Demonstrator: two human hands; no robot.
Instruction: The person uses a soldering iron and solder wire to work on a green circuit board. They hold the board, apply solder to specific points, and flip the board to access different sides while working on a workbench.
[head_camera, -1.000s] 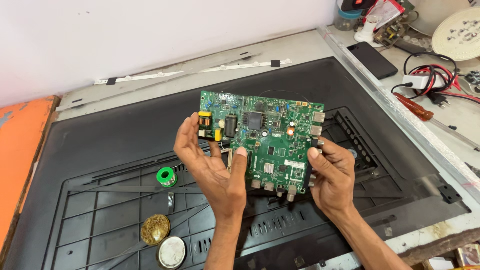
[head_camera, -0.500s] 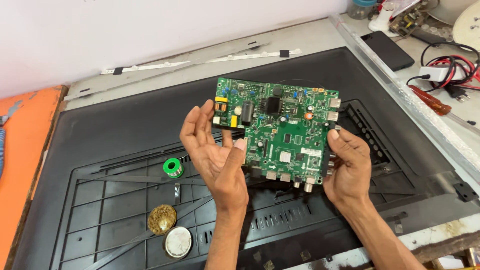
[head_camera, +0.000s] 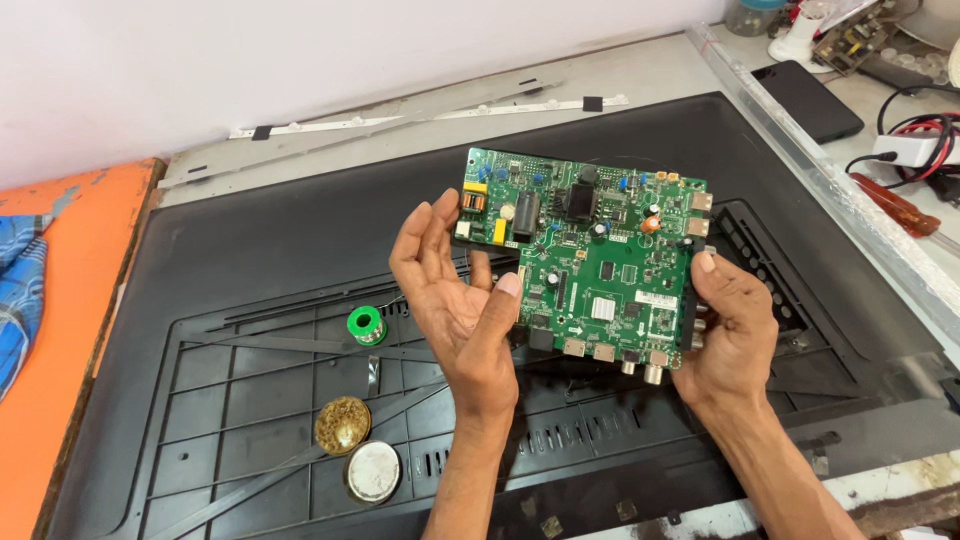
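The flat upper left stretch of the large black plastic back panel lies bare and passable. Lower left, a green solder spool, a round brass-coloured tin and its silver lid stand in the way. At upper right, a red-handled screwdriver and tangled red and black cables crowd the bench.

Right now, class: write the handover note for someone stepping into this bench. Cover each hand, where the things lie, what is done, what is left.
Left hand: open, palm up, fingertips touching the green circuit board at its left edge.
Right hand: grips the board's right edge.
The board is held in the air above the black back panel, component side up.
On the panel: green solder spool, brass-coloured tin, round lid.
Done: board is free of the panel.
Left: board is not set down.
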